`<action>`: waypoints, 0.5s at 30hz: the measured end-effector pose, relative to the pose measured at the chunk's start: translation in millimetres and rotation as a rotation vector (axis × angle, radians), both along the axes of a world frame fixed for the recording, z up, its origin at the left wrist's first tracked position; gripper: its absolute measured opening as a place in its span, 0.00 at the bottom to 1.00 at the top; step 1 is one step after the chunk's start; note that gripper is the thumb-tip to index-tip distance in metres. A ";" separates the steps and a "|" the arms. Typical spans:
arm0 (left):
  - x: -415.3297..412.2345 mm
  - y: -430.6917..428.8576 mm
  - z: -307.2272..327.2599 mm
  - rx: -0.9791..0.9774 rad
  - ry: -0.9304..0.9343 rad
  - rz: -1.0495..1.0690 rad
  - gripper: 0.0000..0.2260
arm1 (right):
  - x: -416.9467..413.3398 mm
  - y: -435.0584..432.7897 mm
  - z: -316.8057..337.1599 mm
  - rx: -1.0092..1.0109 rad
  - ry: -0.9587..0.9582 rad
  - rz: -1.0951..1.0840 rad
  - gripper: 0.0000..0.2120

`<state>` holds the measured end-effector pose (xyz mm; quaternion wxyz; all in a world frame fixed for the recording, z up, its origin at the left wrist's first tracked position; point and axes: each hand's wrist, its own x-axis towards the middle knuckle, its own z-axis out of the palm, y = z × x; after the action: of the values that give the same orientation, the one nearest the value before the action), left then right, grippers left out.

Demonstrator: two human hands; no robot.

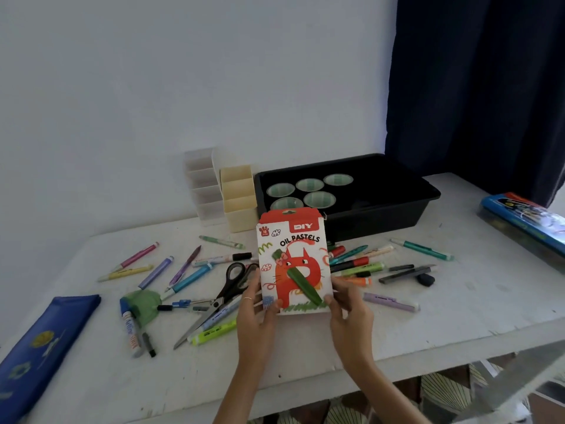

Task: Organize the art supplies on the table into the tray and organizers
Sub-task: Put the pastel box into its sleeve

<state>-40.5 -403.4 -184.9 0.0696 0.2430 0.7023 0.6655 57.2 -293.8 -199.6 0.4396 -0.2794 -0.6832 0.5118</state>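
Observation:
An oil pastels box (pixel 293 258), white and red with a cat picture, is held upright above the table's middle. My left hand (pixel 255 304) grips its lower left edge and my right hand (pixel 347 304) grips its lower right edge. Behind the box stands a black tray (pixel 397 206) with several green-lined cups (pixel 319 198) inside. To the tray's left stand a cream organizer (pixel 240 198) and a clear organizer (pixel 203 185). Pens and markers (pixel 159 270) lie scattered on the white table (pixel 458 316), with black scissors (pixel 220 298) left of the box.
A dark blue pencil pouch (pixel 39 347) lies at the front left. A blue pencil case (pixel 522 221) sits at the right edge. A green round thing (pixel 143 304) lies among the pens. A dark curtain (pixel 477 87) hangs at the back right.

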 end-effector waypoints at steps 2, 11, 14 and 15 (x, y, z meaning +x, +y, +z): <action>5.5 9.9 2.2 -0.003 -0.009 0.012 0.26 | 5.3 12.1 6.3 -0.033 0.040 0.001 0.13; 52.4 96.9 29.4 0.034 0.009 -0.109 0.23 | 51.7 90.5 30.8 -0.023 0.126 -0.204 0.14; 77.4 132.5 33.3 0.039 -0.035 -0.195 0.24 | 76.8 121.2 29.4 -0.020 0.130 -0.307 0.15; 86.8 144.6 34.0 0.028 -0.035 -0.219 0.24 | 86.7 130.8 28.1 -0.019 0.132 -0.344 0.15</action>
<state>46.3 -258.8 -151.0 0.1508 0.3073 0.6609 0.6679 143.8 -163.0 -171.5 0.5619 -0.3621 -0.5902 0.4526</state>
